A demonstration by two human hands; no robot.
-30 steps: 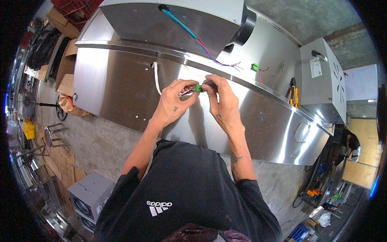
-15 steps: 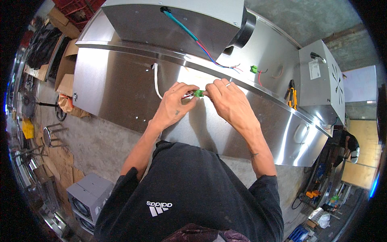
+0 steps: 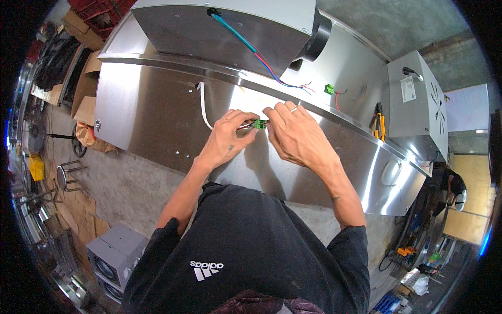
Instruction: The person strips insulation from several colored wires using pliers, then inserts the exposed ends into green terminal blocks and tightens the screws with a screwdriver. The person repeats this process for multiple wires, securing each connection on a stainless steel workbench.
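Pinched between the thumb and fingers of my left hand (image 3: 227,137) is a small green terminal block (image 3: 259,124), with thin wires running into its left side. Those wires come from a white cable (image 3: 203,107) that emerges from a hole in the steel panel. Close against the block's right end is my right hand (image 3: 300,131), its fingers closed together. Whatever they grip is hidden behind the fingers. A second green terminal block (image 3: 329,89), with a red and a dark wire, lies on the steel surface beyond my right hand.
A grey metal box (image 3: 230,31) with a teal cable (image 3: 235,32) ending in loose coloured wires stands at the back. Yellow-handled pliers (image 3: 379,125) rest on the ledge at right, near another vented box (image 3: 413,104). The steel panel's (image 3: 151,104) lower edge is near my body. Another person (image 3: 453,189) is far right.
The green terminal block has shifted slightly to the right and toward me. My right hand has turned and its forearm has moved a little to the right; my left hand has barely moved.
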